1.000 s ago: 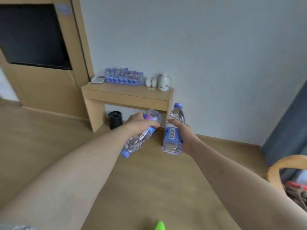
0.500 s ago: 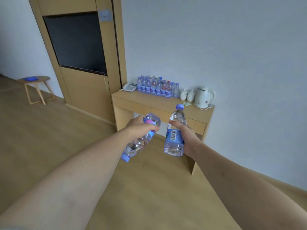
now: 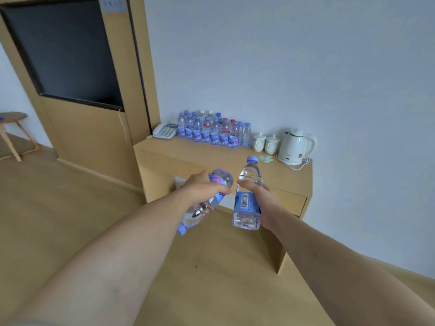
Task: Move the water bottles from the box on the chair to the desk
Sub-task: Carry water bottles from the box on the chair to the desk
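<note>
Left hand grips an inverted bottle, cap at seven o'clock; right hand clasps an upright bottle, short of the desk.

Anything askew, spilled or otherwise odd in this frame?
One thing: the bottle in the left hand is carried upside down, cap pointing at the floor, while the right hand holds its bottle upright. No spill shows. The bottles on the desk stand upright in neat rows.
</note>
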The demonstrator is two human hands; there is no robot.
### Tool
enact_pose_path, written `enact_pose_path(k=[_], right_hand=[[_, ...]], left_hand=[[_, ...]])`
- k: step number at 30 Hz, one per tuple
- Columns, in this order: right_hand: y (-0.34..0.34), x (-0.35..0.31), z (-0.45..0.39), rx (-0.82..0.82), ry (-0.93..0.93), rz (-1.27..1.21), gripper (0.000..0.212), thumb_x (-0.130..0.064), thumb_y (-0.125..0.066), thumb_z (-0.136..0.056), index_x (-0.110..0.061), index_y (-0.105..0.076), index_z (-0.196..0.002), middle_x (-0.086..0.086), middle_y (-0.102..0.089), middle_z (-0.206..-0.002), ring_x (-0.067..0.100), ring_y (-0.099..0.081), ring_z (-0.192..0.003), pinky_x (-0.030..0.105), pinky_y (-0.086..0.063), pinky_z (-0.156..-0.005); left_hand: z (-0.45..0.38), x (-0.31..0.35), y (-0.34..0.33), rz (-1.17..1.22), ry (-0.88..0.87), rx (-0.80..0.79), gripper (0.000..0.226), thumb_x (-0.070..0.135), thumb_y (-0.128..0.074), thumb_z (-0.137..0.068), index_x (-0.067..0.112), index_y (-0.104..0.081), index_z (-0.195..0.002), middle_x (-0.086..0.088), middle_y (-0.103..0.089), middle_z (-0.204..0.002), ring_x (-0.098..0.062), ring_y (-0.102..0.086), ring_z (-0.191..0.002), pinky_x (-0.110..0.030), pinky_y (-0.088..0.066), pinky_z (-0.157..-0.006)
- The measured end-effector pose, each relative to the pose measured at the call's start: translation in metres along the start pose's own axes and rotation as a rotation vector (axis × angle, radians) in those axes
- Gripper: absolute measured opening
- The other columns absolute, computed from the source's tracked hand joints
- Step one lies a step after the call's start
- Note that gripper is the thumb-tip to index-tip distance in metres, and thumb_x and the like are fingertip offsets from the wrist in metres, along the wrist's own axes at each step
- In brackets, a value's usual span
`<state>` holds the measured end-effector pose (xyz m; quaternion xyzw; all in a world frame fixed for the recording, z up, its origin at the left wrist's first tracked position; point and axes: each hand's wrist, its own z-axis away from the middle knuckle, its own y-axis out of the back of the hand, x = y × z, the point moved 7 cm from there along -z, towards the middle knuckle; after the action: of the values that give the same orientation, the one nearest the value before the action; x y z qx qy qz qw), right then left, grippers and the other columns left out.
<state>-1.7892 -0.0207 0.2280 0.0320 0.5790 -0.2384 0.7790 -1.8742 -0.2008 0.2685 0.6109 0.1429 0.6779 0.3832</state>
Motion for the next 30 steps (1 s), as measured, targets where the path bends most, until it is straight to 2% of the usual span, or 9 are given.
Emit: enact_pose_path(k=[3, 9, 17, 20, 23, 26, 28, 30], right_hand=[[-0.012, -0.023, -0.059, 0.077, -0.006, -0.028, 0.054, -0.031, -0.090, -0.072, -0.018, -0.062, -0.117, 0.017, -0.075, -0.096, 0.033, -0.074, -0.074, 0.048, -0.063, -0.067], [-0.037, -0.064, -0.156, 0.161, 0.041, -0.093, 0.051, -0.031, -0.090, -0.073, -0.022, -0.062, -0.115, 0.016, -0.078, -0.098, 0.031, -0.077, -0.075, 0.040, -0.061, -0.059], [-0.039, -0.088, -0.292, 0.204, 0.060, -0.047, 0.055, -0.023, -0.089, -0.074, -0.019, -0.058, -0.118, 0.009, -0.075, -0.091, 0.021, -0.075, -0.063, 0.035, -0.058, -0.053], [-0.032, -0.094, -0.357, 0.229, 0.040, -0.043, 0.057, -0.022, -0.091, -0.071, -0.021, -0.056, -0.116, 0.009, -0.073, -0.097, 0.024, -0.075, -0.068, 0.037, -0.059, -0.054], [-0.025, -0.104, -0.425, 0.251, 0.014, 0.013, 0.062, -0.022, -0.093, -0.067, -0.021, -0.054, -0.115, 0.008, -0.071, -0.105, 0.023, -0.074, -0.076, 0.032, -0.058, -0.052], [-0.018, -0.117, -0.488, 0.255, -0.002, 0.047, 0.061, -0.019, -0.092, -0.066, -0.018, -0.057, -0.116, 0.005, -0.071, -0.104, 0.015, -0.072, -0.071, 0.027, -0.053, -0.048], [-0.013, -0.127, -0.522, 0.258, -0.001, 0.086, 0.060, -0.016, -0.091, -0.066, -0.016, -0.056, -0.115, 0.006, -0.069, -0.105, 0.014, -0.071, -0.074, 0.028, -0.052, -0.053], [-0.006, -0.135, -0.559, 0.250, 0.001, 0.105, 0.059, -0.007, -0.089, -0.067, -0.015, -0.055, -0.114, 0.008, -0.068, -0.110, 0.019, -0.071, -0.085, 0.032, -0.055, -0.065]], left_hand=[[-0.072, 0.012, 0.016, -0.021, -0.012, -0.061, 0.078, 0.061, -0.085, -0.053, 0.027, -0.057, -0.117, 0.003, -0.062, -0.115, -0.024, -0.072, -0.097, -0.044, -0.063, -0.083], [-0.200, 0.051, 0.047, -0.059, -0.108, -0.075, 0.082, 0.064, -0.082, -0.055, 0.027, -0.057, -0.124, 0.004, -0.061, -0.119, -0.020, -0.064, -0.104, -0.041, -0.058, -0.091], [-0.345, 0.057, 0.031, -0.084, -0.128, -0.135, 0.085, 0.068, -0.082, -0.050, 0.028, -0.058, -0.121, 0.007, -0.061, -0.116, -0.017, -0.061, -0.104, -0.037, -0.057, -0.091], [-0.406, 0.058, 0.025, -0.102, -0.113, -0.135, 0.085, 0.066, -0.082, -0.052, 0.027, -0.058, -0.123, 0.006, -0.060, -0.118, -0.019, -0.060, -0.107, -0.038, -0.056, -0.092], [-0.469, 0.061, 0.017, -0.116, -0.082, -0.141, 0.083, 0.067, -0.082, -0.055, 0.025, -0.056, -0.123, 0.005, -0.057, -0.119, -0.020, -0.058, -0.111, -0.039, -0.054, -0.095], [-0.532, 0.070, 0.008, -0.132, -0.071, -0.154, 0.075, 0.064, -0.083, -0.060, 0.027, -0.055, -0.119, 0.005, -0.057, -0.119, -0.018, -0.056, -0.110, -0.035, -0.052, -0.092], [-0.566, 0.079, 0.002, -0.149, -0.051, -0.178, 0.082, 0.064, -0.082, -0.061, 0.022, -0.056, -0.126, 0.004, -0.058, -0.124, -0.020, -0.056, -0.115, -0.037, -0.051, -0.097], [-0.600, 0.089, -0.005, -0.152, -0.035, -0.193, 0.085, 0.065, -0.082, -0.059, 0.021, -0.058, -0.127, 0.003, -0.060, -0.125, -0.021, -0.057, -0.116, -0.041, -0.051, -0.100]])
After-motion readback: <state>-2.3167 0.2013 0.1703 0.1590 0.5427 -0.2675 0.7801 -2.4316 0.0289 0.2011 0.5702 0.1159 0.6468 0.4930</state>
